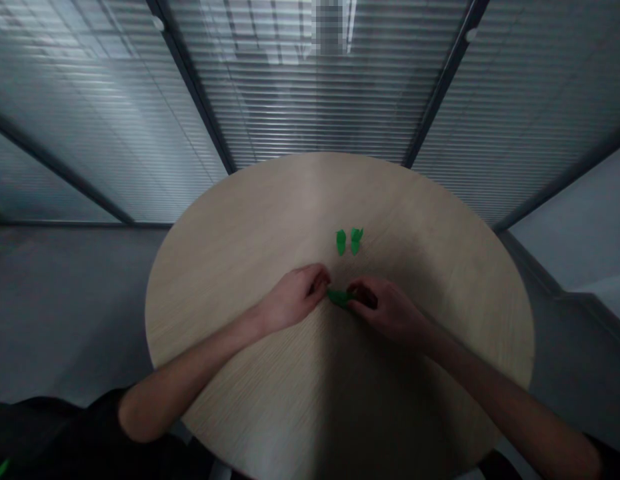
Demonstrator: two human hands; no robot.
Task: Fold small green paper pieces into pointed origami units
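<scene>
A small, soft-looking green piece [339,297] stretches between my two hands just above or on the table; its exact kind is unclear. My right hand [390,310] pinches its right end between thumb and fingers. At the other end, my left hand [296,297] has its fingers curled and closed on the tip. Beyond the hands lie two small green bundles side by side, a left bundle [341,243] and a right bundle [357,241], each narrowing toward me. They look like folded or knotted pieces of the same green material.
A round wooden table [215,267] carries everything. Behind it stand glass partitions with horizontal blinds [315,113] and dark frames. Grey floor [80,300] shows at both sides. A bright green bit [0,469] appears in the lower left corner by the dark clothing.
</scene>
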